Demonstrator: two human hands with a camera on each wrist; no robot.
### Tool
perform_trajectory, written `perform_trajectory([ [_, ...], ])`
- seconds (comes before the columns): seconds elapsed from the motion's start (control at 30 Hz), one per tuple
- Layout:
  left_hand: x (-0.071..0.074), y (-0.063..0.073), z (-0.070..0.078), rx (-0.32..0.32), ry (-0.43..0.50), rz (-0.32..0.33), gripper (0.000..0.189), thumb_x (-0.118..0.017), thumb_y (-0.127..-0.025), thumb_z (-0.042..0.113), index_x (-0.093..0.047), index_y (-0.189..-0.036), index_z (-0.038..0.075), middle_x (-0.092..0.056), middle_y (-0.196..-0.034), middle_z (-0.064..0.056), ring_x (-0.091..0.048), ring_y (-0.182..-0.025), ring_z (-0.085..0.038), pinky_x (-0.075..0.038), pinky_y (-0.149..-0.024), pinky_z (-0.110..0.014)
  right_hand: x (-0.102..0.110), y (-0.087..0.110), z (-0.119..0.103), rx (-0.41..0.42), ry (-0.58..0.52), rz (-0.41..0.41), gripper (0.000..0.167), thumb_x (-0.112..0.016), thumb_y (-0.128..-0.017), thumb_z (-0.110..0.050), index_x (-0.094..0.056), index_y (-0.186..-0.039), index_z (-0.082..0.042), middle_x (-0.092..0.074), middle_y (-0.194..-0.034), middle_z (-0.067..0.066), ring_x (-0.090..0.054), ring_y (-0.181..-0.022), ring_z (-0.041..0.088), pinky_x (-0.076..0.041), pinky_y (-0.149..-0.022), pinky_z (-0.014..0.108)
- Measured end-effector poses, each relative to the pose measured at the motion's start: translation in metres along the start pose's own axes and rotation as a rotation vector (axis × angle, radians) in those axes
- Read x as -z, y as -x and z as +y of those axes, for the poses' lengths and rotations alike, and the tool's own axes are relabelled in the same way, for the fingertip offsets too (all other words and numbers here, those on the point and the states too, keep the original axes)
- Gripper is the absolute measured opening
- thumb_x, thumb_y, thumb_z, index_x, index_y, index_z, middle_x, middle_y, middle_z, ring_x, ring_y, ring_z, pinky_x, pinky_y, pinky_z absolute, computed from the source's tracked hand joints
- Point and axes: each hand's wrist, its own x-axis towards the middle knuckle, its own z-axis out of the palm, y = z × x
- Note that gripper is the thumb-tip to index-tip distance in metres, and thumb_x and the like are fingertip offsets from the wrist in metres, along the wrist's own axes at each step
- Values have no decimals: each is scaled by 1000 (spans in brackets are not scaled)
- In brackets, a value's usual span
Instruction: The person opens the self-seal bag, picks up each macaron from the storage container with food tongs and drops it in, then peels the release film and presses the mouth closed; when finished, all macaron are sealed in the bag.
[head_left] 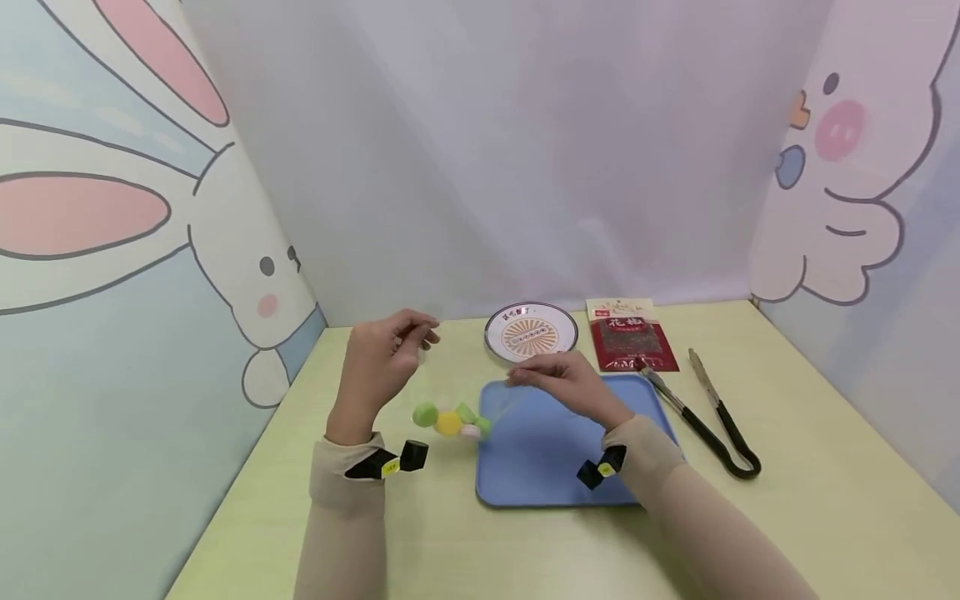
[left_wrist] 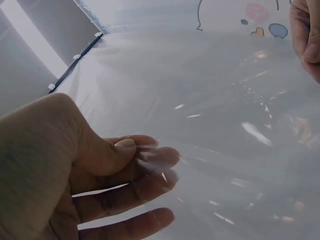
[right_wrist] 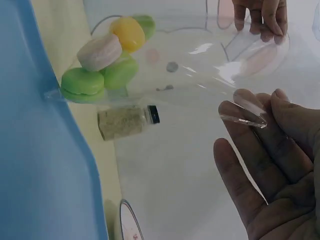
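A clear plastic bag (right_wrist: 190, 75) hangs stretched between both hands, with several macarons in its bottom. In the right wrist view I see green macarons (right_wrist: 82, 84), a yellow macaron (right_wrist: 129, 34) and a pale pink macaron (right_wrist: 100, 52). My left hand (head_left: 381, 358) pinches one side of the bag's upper edge between thumb and index finger. On the other side, my right hand (head_left: 572, 385) pinches the edge, above the blue tray (head_left: 562, 467). The filled end of the bag hangs by the tray's left rim.
Behind the tray stand a patterned round plate (head_left: 531, 333) and a red spice packet (head_left: 632, 337). Black-handled tongs (head_left: 701, 429) lie at right, one tip near the packet. A small jar with a black cap (right_wrist: 122, 122) shows in the right wrist view.
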Motion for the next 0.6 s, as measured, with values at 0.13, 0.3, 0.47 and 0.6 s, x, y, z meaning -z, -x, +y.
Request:
perform_trajectory([
  [0.13, 1, -4, 2, 7, 174, -48, 12, -65, -98, 7, -76, -101, 12, -75, -85, 3, -70, -71, -10, -57, -62, -25, 22, -2, -14, 70, 73, 41, 17, -63, -100, -8, -76, -110, -7, -76, -99, 9, -73, -95, 27, -57, -87, 43],
  [0.3, -10, -7, -6, 38, 471, -199, 15, -61, -100, 5, -73, -107, 10, -75, -94, -6, -73, -83, -22, -61, -70, -31, 53, 6, -39, 111, 134, 50, 18, -63, -98, -3, -76, -110, -9, -76, -95, 9, -74, -88, 30, -59, -82, 39],
  [0.47, -36, -5, -20, 97, 686, -357, 16, -58, -101, 1, -70, -111, 2, -73, -99, -17, -72, -91, -36, -61, -77, -38, 76, 19, -48, 36, 211, 8, 14, -66, -98, -9, -77, -105, -13, -76, -92, 6, -73, -84, 30, -60, -73, 39],
  [0.6, -56, 0, -29, 176, 754, -428, 17, -57, -102, 3, -69, -113, 0, -71, -101, -19, -71, -93, -35, -60, -80, -41, 84, 25, -38, -77, 243, -18, 13, -66, -99, -16, -78, -104, -15, -76, -92, 5, -73, -86, 32, -60, -73, 44],
])
